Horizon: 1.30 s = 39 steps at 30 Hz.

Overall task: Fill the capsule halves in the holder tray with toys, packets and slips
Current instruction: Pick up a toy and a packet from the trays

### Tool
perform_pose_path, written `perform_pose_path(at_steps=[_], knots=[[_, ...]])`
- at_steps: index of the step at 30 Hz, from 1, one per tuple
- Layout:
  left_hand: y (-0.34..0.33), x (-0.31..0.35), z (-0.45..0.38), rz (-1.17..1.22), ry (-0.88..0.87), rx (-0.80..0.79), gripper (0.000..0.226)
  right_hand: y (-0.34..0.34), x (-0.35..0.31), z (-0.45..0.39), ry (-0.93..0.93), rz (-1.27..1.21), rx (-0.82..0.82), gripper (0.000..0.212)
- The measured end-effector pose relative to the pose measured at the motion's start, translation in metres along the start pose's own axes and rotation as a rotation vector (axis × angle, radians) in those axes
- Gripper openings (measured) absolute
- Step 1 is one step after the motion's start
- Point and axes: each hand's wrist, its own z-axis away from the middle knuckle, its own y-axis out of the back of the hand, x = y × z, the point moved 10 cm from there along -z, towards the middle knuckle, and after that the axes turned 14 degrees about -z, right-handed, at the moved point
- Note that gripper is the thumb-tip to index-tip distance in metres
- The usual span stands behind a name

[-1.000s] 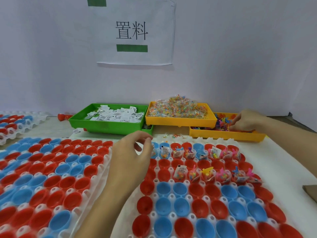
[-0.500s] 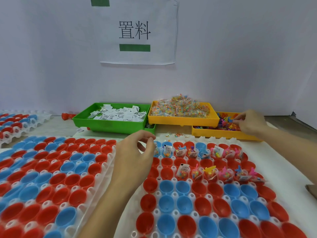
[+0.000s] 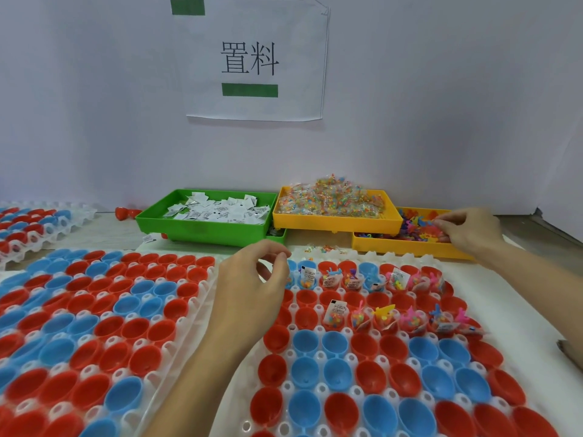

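Starting at my left, a second holder tray [image 3: 94, 310] of empty red and blue halves lies beside the one I am working, and I would leave it until the near one is done. My left hand [image 3: 249, 294] hovers over the left edge of the working holder tray [image 3: 372, 357], thumb and forefinger curled toward each other above the first cups of the back row; I cannot tell whether anything is pinched between them, so I would check before lowering it. Behind it the green bin [image 3: 202, 228] holds the white slips [image 3: 220, 211], and next along the yellow bin [image 3: 337, 220] is heaped with clear packets [image 3: 331, 200]. In the working tray only the back row and part of the third row carry a filled capsule half [image 3: 334, 316], with toy, packet and slip together; the rows nearer me are empty, so I judge the task is early. Furthest right, my right hand [image 3: 467, 231] is in the lower yellow bin [image 3: 410, 246], fingers closed among the small plastic toys [image 3: 419, 228]. The thing to do well here is to lift one toy only, shake off any tangled neighbours over the bin, then drop it into the next empty cup.
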Motion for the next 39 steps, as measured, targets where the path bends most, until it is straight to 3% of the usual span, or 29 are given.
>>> perform_pose_path(at_steps=[11,15,19,24,27,34,39], knots=[[-0.005,-0.001,0.000,-0.021,-0.007,-0.024,0.016,0.004,-0.009,0.010,0.008,-0.073,0.067,0.012],[-0.006,-0.001,0.000,-0.006,-0.010,-0.036,0.016,0.002,-0.034,0.023,0.066,-0.203,0.060,0.012],[-0.008,0.003,0.001,0.021,-0.032,-0.054,0.018,-0.023,-0.084,0.054,0.124,-0.364,-0.157,0.003],[-0.012,0.003,0.002,0.081,-0.028,-0.075,0.018,-0.076,-0.150,0.126,0.205,-0.389,-0.636,0.017],[-0.016,0.005,0.003,0.168,-0.018,-0.115,0.006,-0.102,-0.171,0.173,0.253,-0.356,-0.866,0.016],[-0.023,0.016,0.008,0.343,-0.035,-0.228,0.017,-0.115,-0.183,0.194,0.308,-0.247,-0.892,0.006],[-0.025,0.012,0.006,0.356,0.003,-0.226,0.007,-0.114,-0.182,0.195,0.297,-0.211,-0.900,0.003]])
